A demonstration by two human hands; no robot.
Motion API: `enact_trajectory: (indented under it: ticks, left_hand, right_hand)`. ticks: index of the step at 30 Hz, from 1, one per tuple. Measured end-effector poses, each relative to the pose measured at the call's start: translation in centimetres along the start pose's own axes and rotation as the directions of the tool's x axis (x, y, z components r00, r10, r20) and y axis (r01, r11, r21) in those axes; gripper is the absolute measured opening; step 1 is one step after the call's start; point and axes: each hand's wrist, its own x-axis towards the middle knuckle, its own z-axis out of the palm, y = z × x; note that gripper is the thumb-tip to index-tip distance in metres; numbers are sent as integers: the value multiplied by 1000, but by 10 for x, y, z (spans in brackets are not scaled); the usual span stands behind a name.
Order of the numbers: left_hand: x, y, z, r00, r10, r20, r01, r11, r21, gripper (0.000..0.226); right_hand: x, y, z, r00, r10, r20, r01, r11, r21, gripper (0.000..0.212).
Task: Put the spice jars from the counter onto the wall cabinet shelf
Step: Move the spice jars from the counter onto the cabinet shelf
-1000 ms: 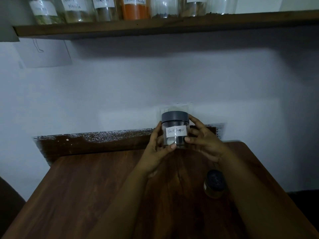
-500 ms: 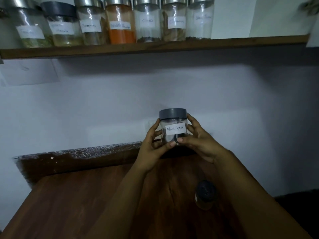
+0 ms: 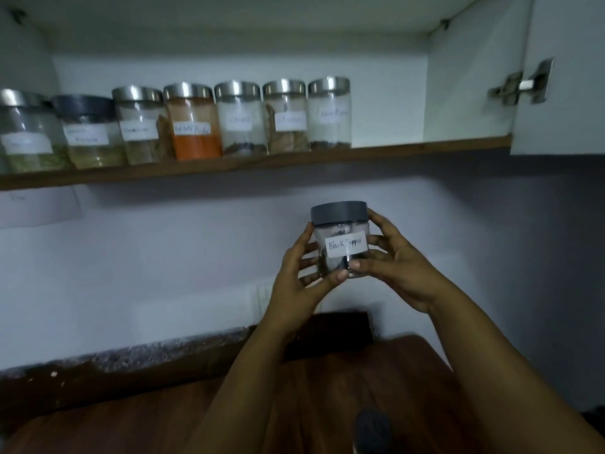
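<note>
Nearest, a dark-lidded jar (image 3: 371, 430) is sitting on the wooden table (image 3: 131, 421). Above it, the left hand (image 3: 304, 280) and right hand (image 3: 399, 267) are gripping the black pepper jar (image 3: 340, 239) with curled fingers, now carrying it higher than before. It is clear glass, grey-lidded, white-labelled, below the cabinet shelf (image 3: 409, 150) and its jar row (image 3: 193, 122).

A white paper sheet (image 3: 39, 206) is stuck to the wall, and a metal hinge (image 3: 520, 85) is fixed on the cabinet door (image 3: 569, 126).
</note>
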Motion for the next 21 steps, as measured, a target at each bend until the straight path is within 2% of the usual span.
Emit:
enact_trajectory:
  ticks: [4,8,13,16,18,21]
  left_hand:
    - [42,50,13,984,178,-3,-178,983,44,88]
    - [86,100,26,955,289,73,-296,948,119,91]
    - [138,132,48,936,348,40,-349,913,213,93]
    - [167,134,58,917,397,-22,-354,841,410,91]
    - [179,126,62,876,461,-141,-291,739,608,85]
    - [185,106,64,731,603,-318,-183,623,760,63]
  right_hand:
    - [18,-57,-33,987,-158,-1,158,986,43,97]
    - [42,-106,-62,962,-274,5,274,962,14,99]
    - [81,-137,-97,952,-307,-9,306,949,-83,106]
    - [108,-143,-119,955,-297,-6,291,939,-182,104]
    - [120,-144,-130,965,-262,6,252,921,-297,104]
    - [136,-144,-140,986,-165,34,159,842,-516,104]
